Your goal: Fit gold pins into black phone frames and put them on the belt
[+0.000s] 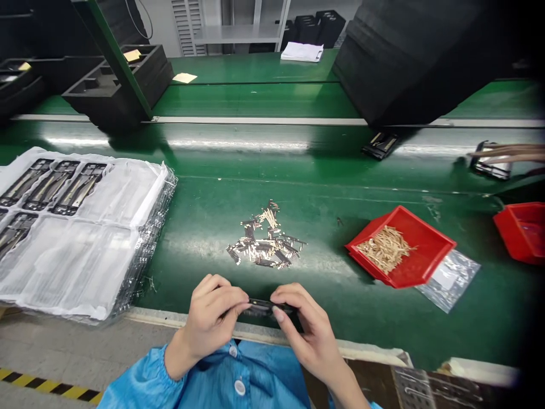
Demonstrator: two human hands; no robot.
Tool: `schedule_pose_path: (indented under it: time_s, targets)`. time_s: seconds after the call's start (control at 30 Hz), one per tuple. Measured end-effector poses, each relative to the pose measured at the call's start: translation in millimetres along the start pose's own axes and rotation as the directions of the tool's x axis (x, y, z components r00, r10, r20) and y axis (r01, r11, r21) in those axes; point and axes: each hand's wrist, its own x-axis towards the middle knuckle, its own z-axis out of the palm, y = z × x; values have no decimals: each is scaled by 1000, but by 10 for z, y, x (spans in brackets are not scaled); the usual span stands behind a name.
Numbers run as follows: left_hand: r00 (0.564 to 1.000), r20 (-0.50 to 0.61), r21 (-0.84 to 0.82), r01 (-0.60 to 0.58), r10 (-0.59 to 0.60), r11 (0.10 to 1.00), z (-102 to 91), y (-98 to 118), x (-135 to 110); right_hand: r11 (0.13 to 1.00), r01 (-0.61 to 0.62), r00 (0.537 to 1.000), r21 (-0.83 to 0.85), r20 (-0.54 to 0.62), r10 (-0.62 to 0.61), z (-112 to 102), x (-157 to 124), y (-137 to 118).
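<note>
My left hand (217, 309) and my right hand (309, 326) pinch a thin black phone frame (260, 305) between them, one at each end. It is seen nearly edge-on above the front edge of the green table, so its face is hidden. Just beyond my hands lies a loose pile of small black and gold strips (268, 244). A red bin (430, 250) to the right holds many thin tan pieces (386, 250). On the left, a white tray (97, 261) carries several similar black phone frames (80, 190) in its pockets.
A clear plastic bag (453, 278) lies partly under the red bin. Farther right are another red bin (522, 230) and a co-worker's hand (519, 152) by a framed part. A black device (380, 145) sits near the rail. Black boxes (123, 79) and papers (302, 51) stand at the back.
</note>
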Motion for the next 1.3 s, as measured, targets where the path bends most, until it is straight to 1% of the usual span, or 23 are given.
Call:
schedule_pose_path:
  time_s: [0.03,0.1,0.17,0.33,0.43,0.57,0.63,0.7,0.73,0.8,0.87,0.97,1.1,1.17,1.23,1.27,1.3]
  targets:
    - [997,37,-26,72,-72,997,-21,23,12,999,25,999,-41,37,-23,-10,12,-15]
    - [974,102,-53,208,-202,977,-67,84,26,994,63,994,-88,100,-54,-21,41,-49]
    - [953,136,-48,278,-269,959,-109,149,35,994,74,987,-83,146,-62,-16,71,-80]
    - [922,163,-7,356,-350,935,-161,225,60,998,61,980,-14,191,-57,16,122,-116]
    - [906,189,9,385,-380,923,-156,222,66,1000,18,979,7,205,-19,31,134,-104]
    - [892,190,-2,419,-411,908,-154,210,67,998,-46,978,30,207,39,61,116,-52]
    - [871,201,-20,462,-449,887,-169,206,70,994,-94,979,50,186,83,62,90,-31]
    - [840,210,-44,520,-501,853,-194,202,75,981,-186,969,61,175,173,38,62,-30]
    - [824,209,-57,547,-526,835,-207,201,77,968,-244,955,54,187,230,16,51,-36]
    - [798,200,-78,592,-569,802,-232,200,81,937,-349,912,15,234,336,-34,41,-59]
    - [780,196,-89,617,-594,782,-250,201,83,905,-425,867,-26,275,416,-72,45,-81]
    - [772,199,-90,628,-604,773,-258,206,75,864,-503,831,-9,269,486,-64,54,-88]
    - [771,193,-73,628,-607,774,-242,209,42,803,-584,802,115,236,549,31,37,-76]
    - [768,187,-62,632,-613,773,-232,205,26,783,-603,792,151,234,565,55,38,-95]
    - [774,175,-57,625,-609,778,-231,195,15,800,-590,794,109,257,551,27,83,-131]
    - [786,168,-59,611,-595,790,-237,187,14,820,-570,795,56,291,532,-9,134,-147]
    - [807,155,-65,584,-570,809,-248,179,14,843,-538,794,-6,333,509,-56,208,-153]
